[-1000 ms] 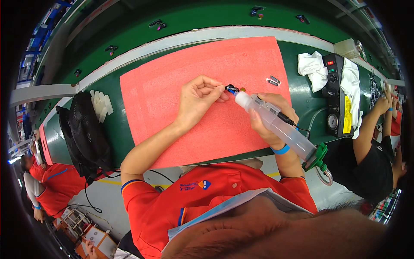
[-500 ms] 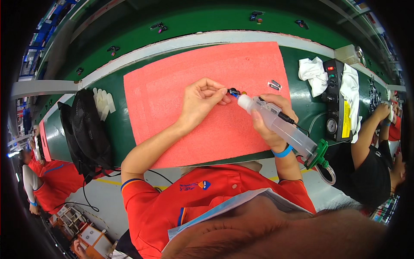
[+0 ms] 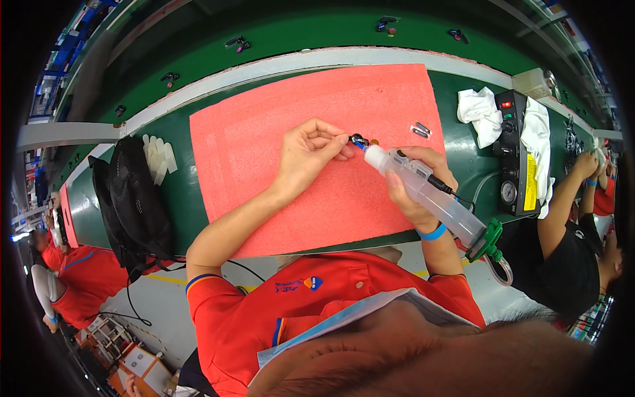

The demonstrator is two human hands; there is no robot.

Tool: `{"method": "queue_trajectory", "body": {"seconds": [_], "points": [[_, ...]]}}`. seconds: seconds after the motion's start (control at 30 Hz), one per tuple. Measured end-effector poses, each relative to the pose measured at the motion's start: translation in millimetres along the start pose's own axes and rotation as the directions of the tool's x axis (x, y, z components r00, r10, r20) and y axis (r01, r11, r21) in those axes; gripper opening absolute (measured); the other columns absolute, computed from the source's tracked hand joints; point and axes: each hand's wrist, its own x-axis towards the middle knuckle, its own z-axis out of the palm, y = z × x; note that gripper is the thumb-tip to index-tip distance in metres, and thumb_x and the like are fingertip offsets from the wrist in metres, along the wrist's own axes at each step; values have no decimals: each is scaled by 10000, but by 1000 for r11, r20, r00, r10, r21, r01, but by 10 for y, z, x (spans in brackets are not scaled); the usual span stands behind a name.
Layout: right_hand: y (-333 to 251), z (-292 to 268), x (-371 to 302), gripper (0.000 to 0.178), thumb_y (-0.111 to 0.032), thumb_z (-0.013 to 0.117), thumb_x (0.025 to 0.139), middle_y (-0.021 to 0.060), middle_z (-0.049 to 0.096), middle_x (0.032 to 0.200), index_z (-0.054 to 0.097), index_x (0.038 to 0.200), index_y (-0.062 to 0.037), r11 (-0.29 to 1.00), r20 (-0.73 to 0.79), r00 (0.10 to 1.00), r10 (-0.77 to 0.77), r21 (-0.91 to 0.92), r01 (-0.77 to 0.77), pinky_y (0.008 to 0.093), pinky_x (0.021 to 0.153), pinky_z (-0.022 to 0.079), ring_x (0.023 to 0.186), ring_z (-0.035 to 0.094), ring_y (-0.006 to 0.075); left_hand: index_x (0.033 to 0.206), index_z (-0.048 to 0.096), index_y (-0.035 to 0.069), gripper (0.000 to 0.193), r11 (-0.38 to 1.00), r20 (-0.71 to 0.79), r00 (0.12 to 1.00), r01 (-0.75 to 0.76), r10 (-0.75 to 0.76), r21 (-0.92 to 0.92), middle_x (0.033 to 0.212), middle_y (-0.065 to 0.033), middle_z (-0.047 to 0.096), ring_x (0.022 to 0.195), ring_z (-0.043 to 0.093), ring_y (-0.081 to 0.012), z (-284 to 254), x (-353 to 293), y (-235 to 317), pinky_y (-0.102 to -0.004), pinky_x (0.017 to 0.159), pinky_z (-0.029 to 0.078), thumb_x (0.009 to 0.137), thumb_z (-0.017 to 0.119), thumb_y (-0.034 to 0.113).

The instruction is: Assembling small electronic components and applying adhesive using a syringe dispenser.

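Note:
Over the pink foam mat, my left hand pinches a small dark part between thumb and fingertips. What kind of part it is, I cannot make out. My right hand is wrapped round a clear dispensing syringe, with a green cap and a hose at its rear end. The syringe slants down toward the left, and its blue tip touches or nearly touches the dark part. A small round brownish piece shows just right of the tip. Two little dark strips lie on the mat beyond my right hand.
A black dispenser controller box with white cloths stands at the right. On the left lie a black bag and several pale plastic pieces. Beyond the white rail, small parts sit on a green belt. Co-workers are at both sides.
My hands, the dark part and the syringe stay almost in place. The small parts on the belt have shifted slightly left. A co-worker's hands at the right have moved a little.

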Motion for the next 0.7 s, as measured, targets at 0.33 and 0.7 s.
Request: {"method": "queue_trajectory", "body": {"seconds": [0.33,0.7], "points": [[-12,-14,23,338,-59,657,626,116,592,804,493,913,8,1000,21,999,27,1,-27,259,644,472,703,593,165,834,510,-43,78,1000,-3,1000,-8,8,6,754,-137,598,672,607,-155,13,0,26,-233,590,509,779,539,3],[197,-71,-60,455,-287,583,737,173,550,857,394,1042,-7,942,-235,948,-214,207,264,258,641,438,730,548,203,912,530,-41,147,958,129,964,249,-232,-142,786,-123,603,696,601,-158,-99,6,193,-244,622,501,790,538,42]]}}
